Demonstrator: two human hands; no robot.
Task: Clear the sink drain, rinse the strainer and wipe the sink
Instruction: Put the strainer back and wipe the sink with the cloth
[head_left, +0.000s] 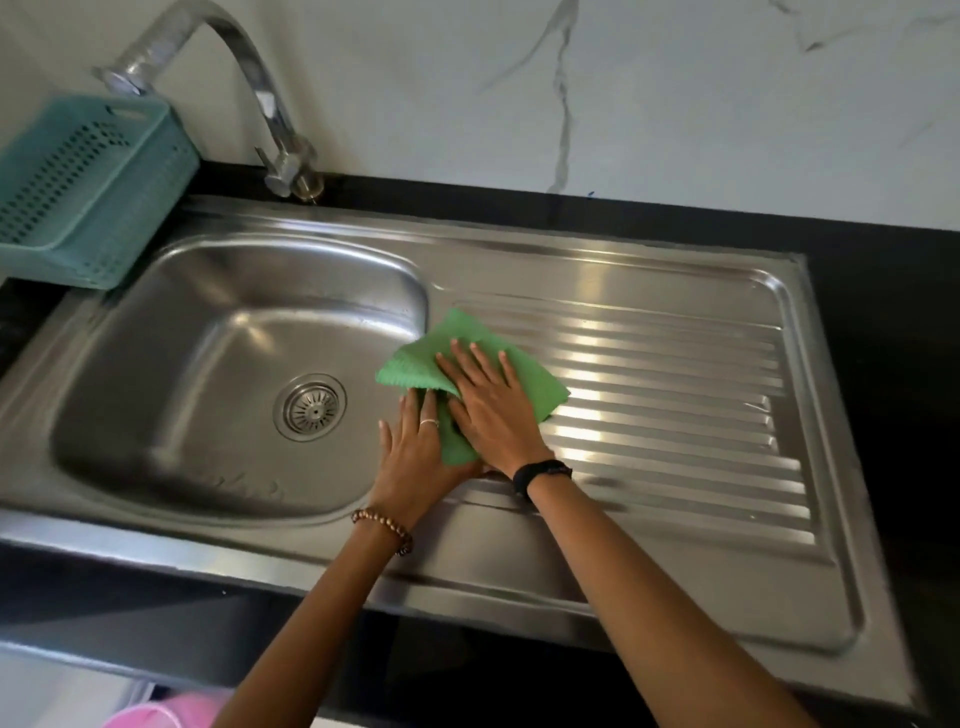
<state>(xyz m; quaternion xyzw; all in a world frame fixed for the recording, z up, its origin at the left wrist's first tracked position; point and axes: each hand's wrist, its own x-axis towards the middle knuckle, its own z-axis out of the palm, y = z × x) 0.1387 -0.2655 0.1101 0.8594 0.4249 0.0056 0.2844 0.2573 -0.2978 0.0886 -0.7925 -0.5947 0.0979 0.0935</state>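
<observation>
Your right hand (488, 400) lies flat, fingers straight, pressing the cloth (431, 358) on the sink (675, 291) ledge beside the basin, left hand (413, 447) flat against its edge; judged light, limp, likely to bunch, so press mid-cloth.

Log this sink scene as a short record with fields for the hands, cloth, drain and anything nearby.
left hand: left hand flat on the cloth's near edge
right hand: right hand pressed flat on the cloth
cloth: green cloth on the ribbed draining board, beside the basin
drain: strainer seated in the drain
nearby: teal basket left of the tap
</observation>
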